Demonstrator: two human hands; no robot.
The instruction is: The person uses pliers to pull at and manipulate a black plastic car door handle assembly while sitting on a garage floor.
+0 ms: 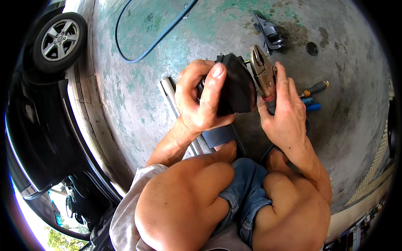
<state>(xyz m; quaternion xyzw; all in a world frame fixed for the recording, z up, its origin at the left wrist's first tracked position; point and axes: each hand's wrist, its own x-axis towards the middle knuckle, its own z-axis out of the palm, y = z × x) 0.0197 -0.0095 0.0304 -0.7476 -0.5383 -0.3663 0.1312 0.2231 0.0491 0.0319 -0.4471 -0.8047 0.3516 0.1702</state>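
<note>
My left hand (201, 98) grips a black, rounded plastic part (238, 85) and holds it up over the concrete floor. My right hand (284, 111) is closed around the red-collared handles of rusty pliers (263, 71). The jaws of the pliers point up and away, right beside the far edge of the black part. Whether the jaws touch it I cannot tell. Both hands sit above my bent knees.
A black car with a silver-spoked wheel (60, 39) stands at the left. A blue hose (144, 50) curves across the stained floor. A black mechanical piece (270, 35), a small round cap (311, 48), screwdrivers (314, 96) and a metal strip (169, 98) lie nearby.
</note>
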